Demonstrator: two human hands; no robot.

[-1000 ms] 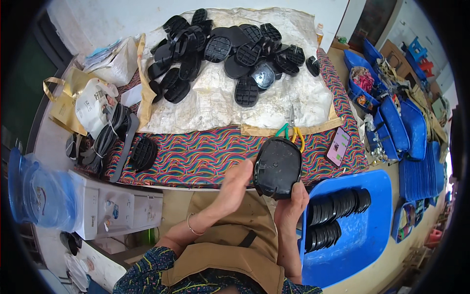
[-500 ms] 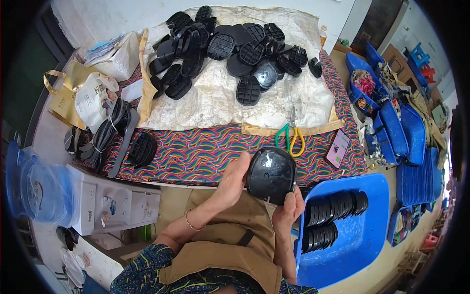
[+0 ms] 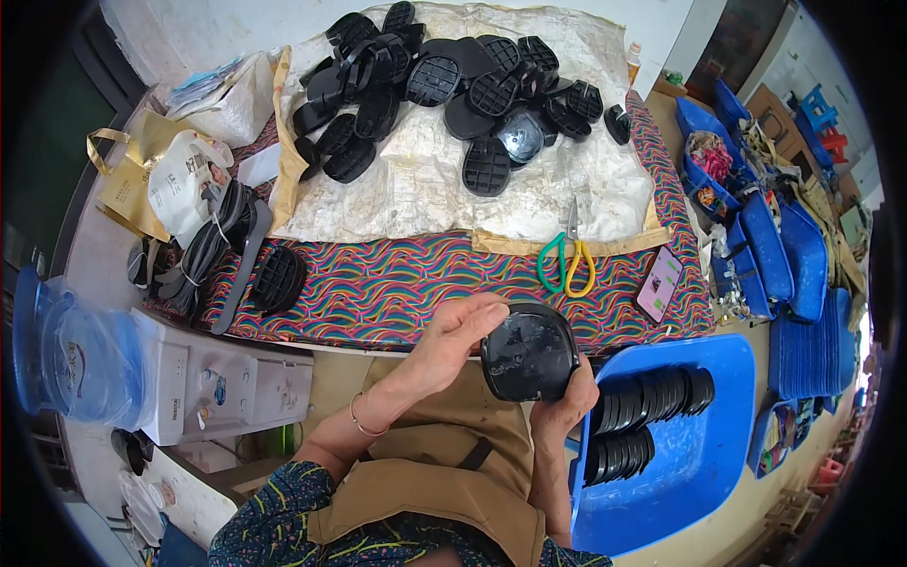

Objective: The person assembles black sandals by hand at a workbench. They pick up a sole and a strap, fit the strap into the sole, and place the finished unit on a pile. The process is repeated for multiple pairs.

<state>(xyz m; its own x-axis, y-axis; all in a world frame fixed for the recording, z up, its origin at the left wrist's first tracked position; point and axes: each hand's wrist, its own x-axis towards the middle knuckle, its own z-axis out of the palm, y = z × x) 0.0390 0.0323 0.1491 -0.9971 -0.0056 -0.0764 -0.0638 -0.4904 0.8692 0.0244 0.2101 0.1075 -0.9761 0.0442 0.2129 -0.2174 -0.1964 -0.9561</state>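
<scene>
Black plastic part (image 3: pixel 529 353) now lower, in both hands (image 3: pixel 510 364)

A glossy black plastic part (image 3: pixel 529 354), a rainbow-wave striped cloth (image 3: pixel 397 283), a blue tub (image 3: pixel 704 454), green-and-yellow scissors (image 3: pixel 565 260).

desk (image 3: pixel 94 265): pale, far of the person
striped cloth (image 3: pixel 397 283): over desk
white sack (image 3: pixel 425 189): far, under black parts
scissors (image 3: pixel 565 257): right
phone (image 3: pixel 658 283): right edge

Upper centre: heap of black ribbed plastic pieces (image 3: pixel 453 80) on white woven sacking (image 3: pixel 425 189).
Centre right: green-and-yellow-handled scissors (image 3: pixel 567 257), pink-cased phone (image 3: pixel 658 283) on rainbow-striped cloth (image 3: pixel 378 288).
Lower right: blue plastic tub (image 3: pixel 699 454) holding stacked black discs (image 3: pixel 652 402).
Left: white water dispenser (image 3: pixel 222 387).
</scene>
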